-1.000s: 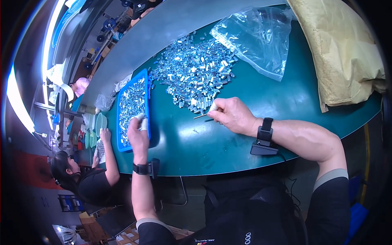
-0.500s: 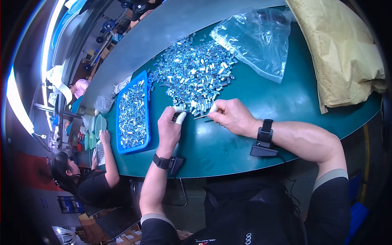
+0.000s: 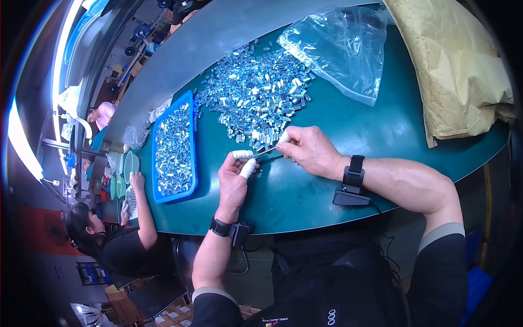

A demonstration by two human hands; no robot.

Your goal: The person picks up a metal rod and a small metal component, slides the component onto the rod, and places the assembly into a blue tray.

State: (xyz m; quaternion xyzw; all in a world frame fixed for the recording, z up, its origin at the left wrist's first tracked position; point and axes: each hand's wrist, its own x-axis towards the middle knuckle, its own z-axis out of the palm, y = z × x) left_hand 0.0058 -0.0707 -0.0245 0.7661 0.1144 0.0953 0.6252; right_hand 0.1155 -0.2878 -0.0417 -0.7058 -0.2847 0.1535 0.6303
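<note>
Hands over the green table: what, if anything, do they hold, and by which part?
A thin metal rod spans both hands: left hand pinches one end, right hand the other.

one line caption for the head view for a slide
Left hand and right hand meet over a thin metal rod beside the heap of small shiny metal parts.

Single head view: fisheye, looking steeply down, close over green table; edges bend.

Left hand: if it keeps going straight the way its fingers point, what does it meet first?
Probably the thin metal tool held in the right hand, just past the left hand's taped fingertips. Beyond that lies the pile of small metal parts. Depth is unclear from this single view.
</note>
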